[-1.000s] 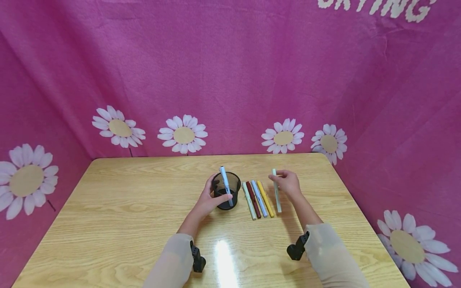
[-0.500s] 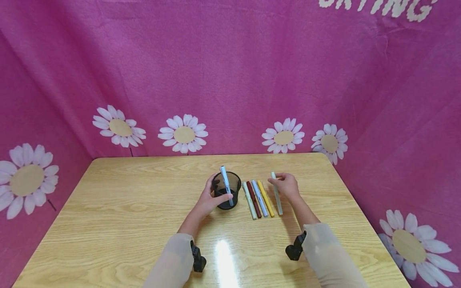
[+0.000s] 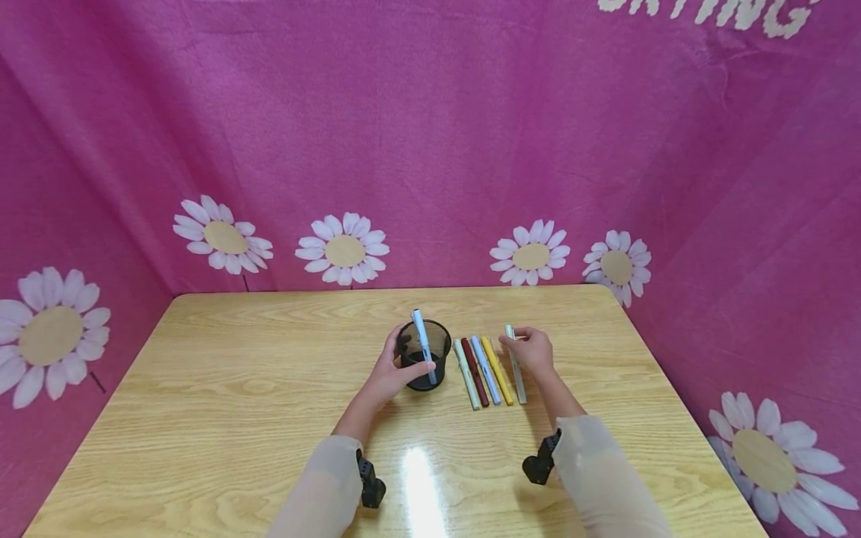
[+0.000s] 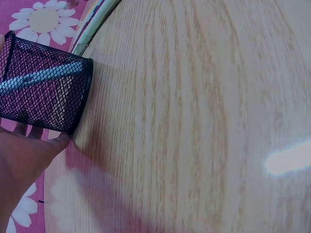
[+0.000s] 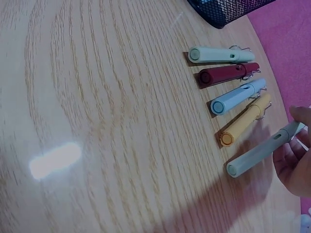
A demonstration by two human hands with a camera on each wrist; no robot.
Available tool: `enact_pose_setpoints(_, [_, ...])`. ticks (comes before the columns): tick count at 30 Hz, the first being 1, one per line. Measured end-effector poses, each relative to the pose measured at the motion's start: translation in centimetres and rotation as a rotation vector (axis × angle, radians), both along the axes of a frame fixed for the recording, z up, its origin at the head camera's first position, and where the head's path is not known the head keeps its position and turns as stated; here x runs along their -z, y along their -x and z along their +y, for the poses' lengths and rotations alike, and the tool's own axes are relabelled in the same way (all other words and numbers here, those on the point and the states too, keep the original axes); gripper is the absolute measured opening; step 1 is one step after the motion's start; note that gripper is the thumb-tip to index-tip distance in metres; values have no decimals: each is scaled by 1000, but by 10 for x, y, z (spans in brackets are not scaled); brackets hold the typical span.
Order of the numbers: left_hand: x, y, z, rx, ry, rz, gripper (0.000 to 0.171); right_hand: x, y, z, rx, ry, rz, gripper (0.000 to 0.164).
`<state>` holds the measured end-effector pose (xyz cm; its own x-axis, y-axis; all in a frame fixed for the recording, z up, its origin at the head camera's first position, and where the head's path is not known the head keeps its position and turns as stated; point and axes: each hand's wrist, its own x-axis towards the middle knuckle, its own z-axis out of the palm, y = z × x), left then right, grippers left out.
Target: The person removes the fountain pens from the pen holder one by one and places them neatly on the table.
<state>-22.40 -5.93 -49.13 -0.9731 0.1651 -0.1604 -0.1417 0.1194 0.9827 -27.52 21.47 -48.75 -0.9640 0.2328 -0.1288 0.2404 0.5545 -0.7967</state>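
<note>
My left hand holds a round black mesh pen cup, thumb at its near side and fingers round the far side. A light blue pen leans upright inside the cup. My right hand pinches a pale grey-green pen near its capped end. This pen lies close beside a yellow pen, at the right end of a row. Leftward along that row come a light blue pen, a dark red pen and a pale green pen, each with a metal clip.
The wooden table has its far edge against a pink curtain printed with daisies. The cup stands just left of the pen row. A bright light reflection falls on the tabletop in front of the pens.
My right hand has come down and slightly left with the grey-green pen, lowering it alongside the yellow one. The left hand, cup and row of pens stay put.
</note>
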Motion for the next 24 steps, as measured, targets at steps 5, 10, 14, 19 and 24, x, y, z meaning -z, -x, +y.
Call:
enact_pose_setpoints(5, [-3,0,0,7,-16,-10,90,5,2,-1,11,15,8,41])
enact_pose_setpoints(10, [-18,-7,-1,28,-29,-27,89,10,2,-3,15,58,-27,40])
enact_pose_setpoints(14, [-30,-13,-1,40,-20,-26,90,14,2,-6,32,104,-62,40])
enact_pose_setpoints(19, [-33,-15,-1,39,-23,-28,89,18,3,-8,57,139,-64,38])
enact_pose_setpoints(24, [-33,-15,-2,36,-22,-35,89,19,4,-11,60,143,-71,37])
